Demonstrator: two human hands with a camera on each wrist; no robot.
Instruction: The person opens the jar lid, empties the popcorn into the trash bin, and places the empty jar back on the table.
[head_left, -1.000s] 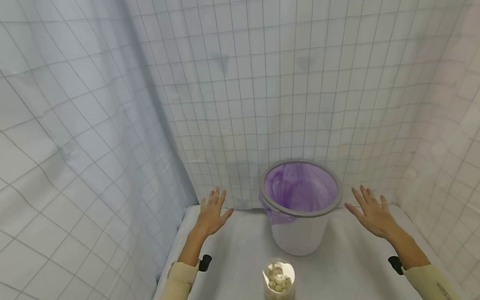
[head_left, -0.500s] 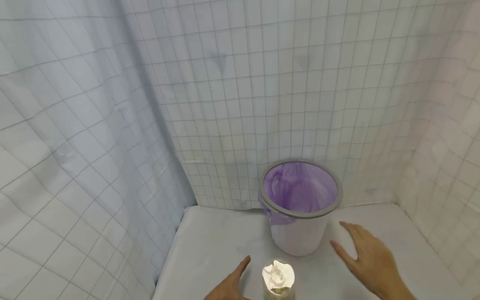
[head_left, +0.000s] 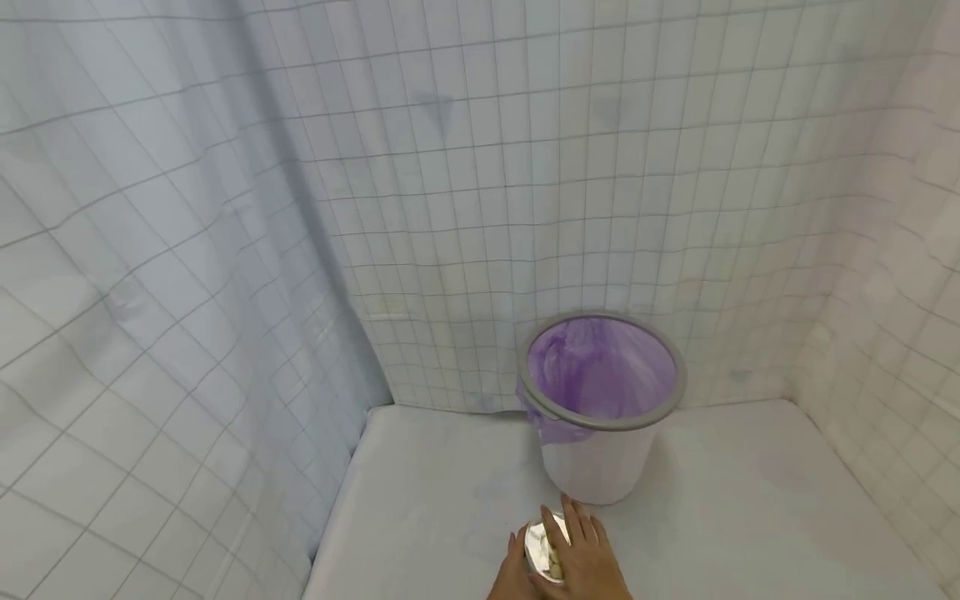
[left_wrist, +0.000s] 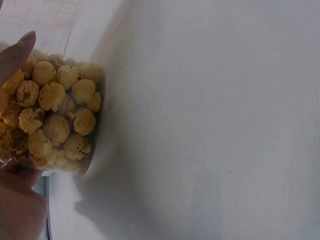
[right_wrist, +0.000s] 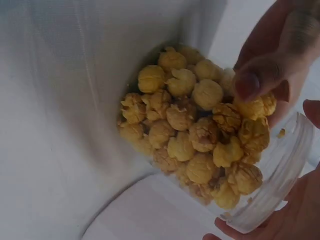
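Observation:
A clear jar of round popcorn (left_wrist: 52, 112) stands on the white surface, its shiny top (head_left: 542, 546) partly covered by fingers in the head view. My left hand (head_left: 513, 575) grips the jar's side, thumb and fingers on opposite sides of it; that thumb (right_wrist: 257, 82) presses near the top of the popcorn in the right wrist view. From above, my right hand (head_left: 588, 560) holds the jar's clear lid (right_wrist: 277, 187), fingers bent over its rim. Part of the right palm is out of sight.
Just behind the jar stands a white bin (head_left: 596, 468) with a grey rim and a purple bag liner (head_left: 607, 379). Grid-patterned white curtains (head_left: 480, 208) enclose the back and both sides of the white-covered table (head_left: 427, 492).
Both hands have come down and inward from beside the bin to the jar. The left now grips its side and the right its lid. Bin and jar have stayed in place.

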